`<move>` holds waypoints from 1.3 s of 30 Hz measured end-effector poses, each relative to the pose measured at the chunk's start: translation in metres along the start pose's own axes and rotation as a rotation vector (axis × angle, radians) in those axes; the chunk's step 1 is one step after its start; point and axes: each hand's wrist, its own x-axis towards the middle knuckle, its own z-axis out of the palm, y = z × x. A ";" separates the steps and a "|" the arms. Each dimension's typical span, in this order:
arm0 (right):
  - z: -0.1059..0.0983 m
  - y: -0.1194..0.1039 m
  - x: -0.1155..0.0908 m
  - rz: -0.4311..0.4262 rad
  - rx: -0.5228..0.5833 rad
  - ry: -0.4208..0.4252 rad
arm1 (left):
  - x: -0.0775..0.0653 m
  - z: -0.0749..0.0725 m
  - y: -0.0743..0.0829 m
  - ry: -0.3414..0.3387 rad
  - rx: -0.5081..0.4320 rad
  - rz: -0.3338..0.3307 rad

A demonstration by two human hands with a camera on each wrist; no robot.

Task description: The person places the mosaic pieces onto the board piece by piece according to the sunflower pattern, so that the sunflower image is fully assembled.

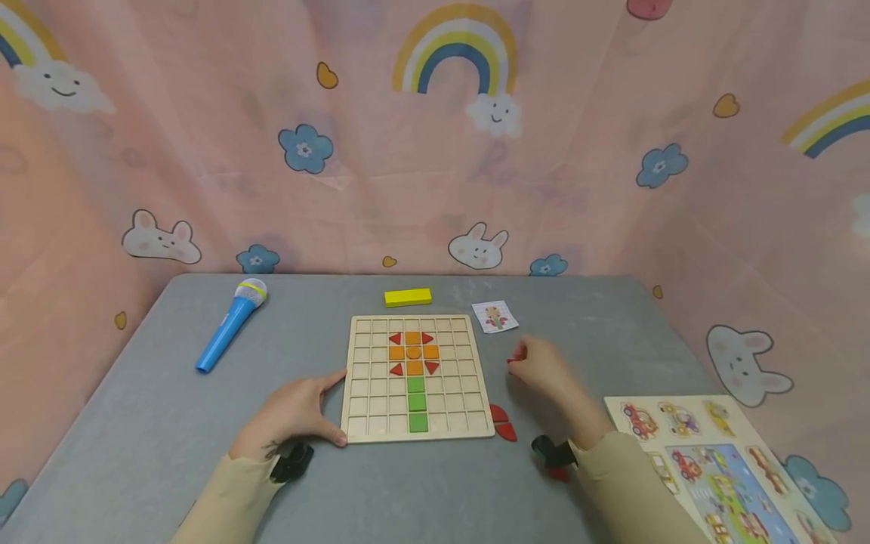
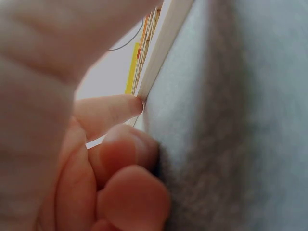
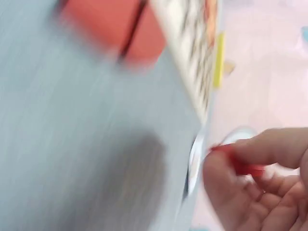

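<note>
While left hand [image 1: 288,412], thumb and forefinger apart, touches gridded board [image 1: 377,387], right hand [image 1: 545,370] pinches red piece [image 3: 246,168] near picture card [image 1: 495,316]

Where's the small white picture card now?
In the head view, the card lies right of the pale wooden grid board, by its far right corner, beyond the right hand.
</note>
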 end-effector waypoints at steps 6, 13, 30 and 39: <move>0.026 -0.040 0.007 -0.087 0.315 -0.074 | 0.000 0.000 0.000 0.000 -0.002 0.002; 0.058 -0.066 0.008 -0.069 0.509 -0.095 | 0.000 -0.001 0.002 -0.002 -0.004 -0.001; 0.071 -0.072 0.006 -0.076 0.382 -0.139 | 0.000 -0.001 0.000 0.002 -0.015 0.008; 0.071 -0.071 0.007 -0.101 0.273 -0.152 | 0.000 -0.001 -0.001 -0.011 -0.016 0.004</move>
